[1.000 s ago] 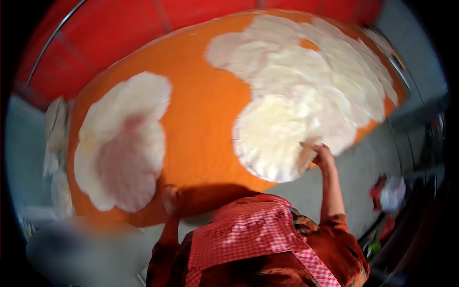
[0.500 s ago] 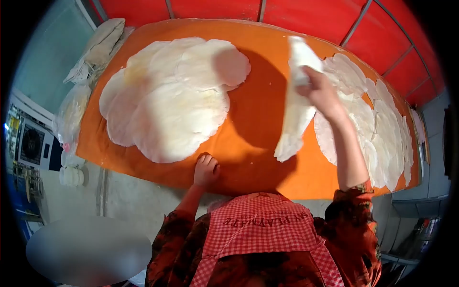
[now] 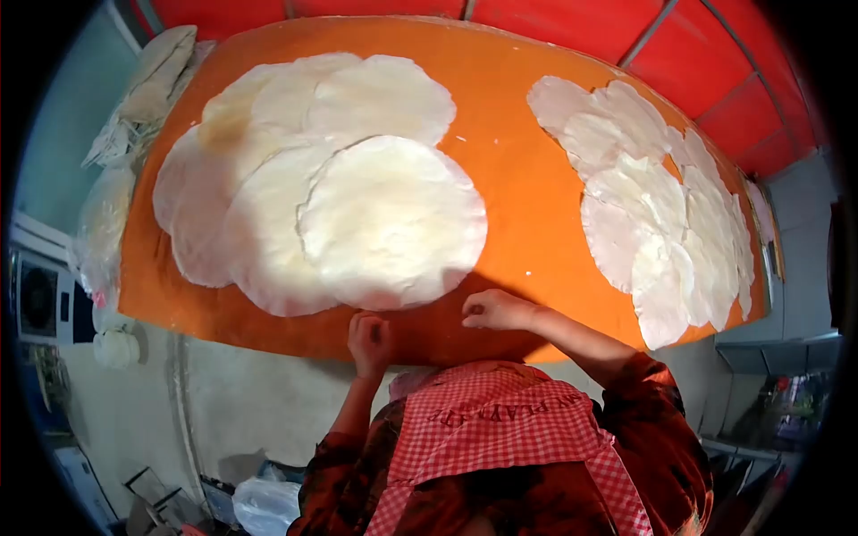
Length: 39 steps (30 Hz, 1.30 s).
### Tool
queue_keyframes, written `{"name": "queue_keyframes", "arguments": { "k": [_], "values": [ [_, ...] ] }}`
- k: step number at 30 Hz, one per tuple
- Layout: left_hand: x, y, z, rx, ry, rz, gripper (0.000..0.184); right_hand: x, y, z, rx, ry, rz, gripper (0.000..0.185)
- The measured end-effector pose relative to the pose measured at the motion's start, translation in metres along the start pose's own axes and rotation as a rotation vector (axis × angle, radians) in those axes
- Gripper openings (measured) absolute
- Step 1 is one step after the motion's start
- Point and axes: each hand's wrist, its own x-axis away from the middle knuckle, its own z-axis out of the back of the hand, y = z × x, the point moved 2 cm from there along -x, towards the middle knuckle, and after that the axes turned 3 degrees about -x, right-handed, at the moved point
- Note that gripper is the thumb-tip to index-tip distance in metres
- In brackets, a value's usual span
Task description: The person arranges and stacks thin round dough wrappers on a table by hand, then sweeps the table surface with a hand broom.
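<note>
Thin round flatbread sheets overlap on an orange cloth [image 3: 509, 223] in two groups. On top of the left group lies a full round sheet [image 3: 393, 223], flat. Just below its lower left edge is my left hand [image 3: 369, 342], fingers curled, with nothing visible in them. My right hand [image 3: 499, 311] is over the cloth at the sheet's lower right, its fingers bent and curled loosely; no sheet hangs from it. The right group of sheets [image 3: 666, 223] reaches toward the table's right end.
Folded cloth [image 3: 152, 80] and a plastic bag [image 3: 103, 214] lie along the left edge. A white container [image 3: 116, 348] stands below them. Red panels [image 3: 572, 31] border the far side. Another plastic bag [image 3: 266, 505] is at the lower left.
The sheet my right hand lifted from the right group now lies flat on the left group. My right hand has let go and come back near my left hand.
</note>
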Motion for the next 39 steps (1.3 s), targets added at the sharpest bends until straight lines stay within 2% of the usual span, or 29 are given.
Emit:
{"name": "queue_keyframes", "arguments": {
  "k": [2,5,6,9,12,15,16,20,24,25,28,31,32,33,35,37,39],
  "values": [
    [0.001,0.002,0.0,-0.031,-0.071,0.027,0.012,0.026,0.008,0.018,-0.148,0.015,-0.255,0.027],
    [-0.004,0.036,-0.014,0.065,-0.097,-0.19,0.014,0.047,0.055,0.028,-0.359,0.168,-0.263,0.026],
    [-0.004,0.043,-0.024,0.078,-0.189,-0.24,0.014,0.053,0.062,0.032,-0.381,0.206,-0.275,0.022],
    [-0.017,0.068,-0.055,-0.039,-0.224,-0.413,0.012,0.061,0.092,0.034,-0.637,0.245,-0.297,0.019],
    [-0.035,0.1,-0.081,-0.225,-0.23,-0.535,0.013,0.068,0.112,0.04,-0.678,0.234,-0.234,0.016],
    [-0.032,0.101,-0.125,-0.052,-0.302,-0.549,0.016,0.083,0.118,0.058,-0.634,0.266,-0.209,0.015],
    [-0.032,0.109,-0.137,-0.048,-0.324,-0.612,0.016,0.089,0.122,0.068,-0.619,0.279,-0.201,0.015],
    [-0.029,0.12,-0.186,-0.049,-0.422,-0.584,0.015,0.1,0.173,0.109,-0.971,0.351,-0.196,0.013],
    [-0.019,0.106,-0.208,-0.285,-0.404,-0.56,0.014,0.117,0.241,0.172,-1.208,0.58,-0.177,0.012],
    [-0.016,0.102,-0.212,-0.281,-0.376,-0.57,0.015,0.122,0.252,0.186,-1.331,0.629,-0.107,0.014],
    [-0.012,0.085,-0.219,-0.316,-0.35,-0.56,0.016,0.121,0.28,0.253,-1.14,0.825,-0.063,0.018],
    [-0.014,0.084,-0.218,-0.429,-0.415,-0.499,0.017,0.066,0.347,0.322,-1.081,1.133,0.038,0.003],
    [-0.013,0.084,-0.218,-0.453,-0.416,-0.485,0.017,0.051,0.357,0.347,-0.96,1.242,-0.033,0.004],
    [-0.012,0.085,-0.219,-0.476,-0.417,-0.468,0.017,0.013,0.399,0.374,-0.573,1.463,-0.073,0.007],
    [-0.011,0.085,-0.221,-0.482,-0.394,-0.452,0.019,0.036,0.337,0.4,-0.364,1.668,-0.291,0.014],
    [-0.01,0.086,-0.221,-0.55,-0.412,-0.383,0.02,0.017,0.359,0.434,-0.087,1.357,-0.416,0.021],
    [-0.012,0.091,-0.221,-0.54,-0.434,-0.355,0.021,-0.02,0.389,0.464,-0.279,1.28,-0.482,0.025]
  ]
}}
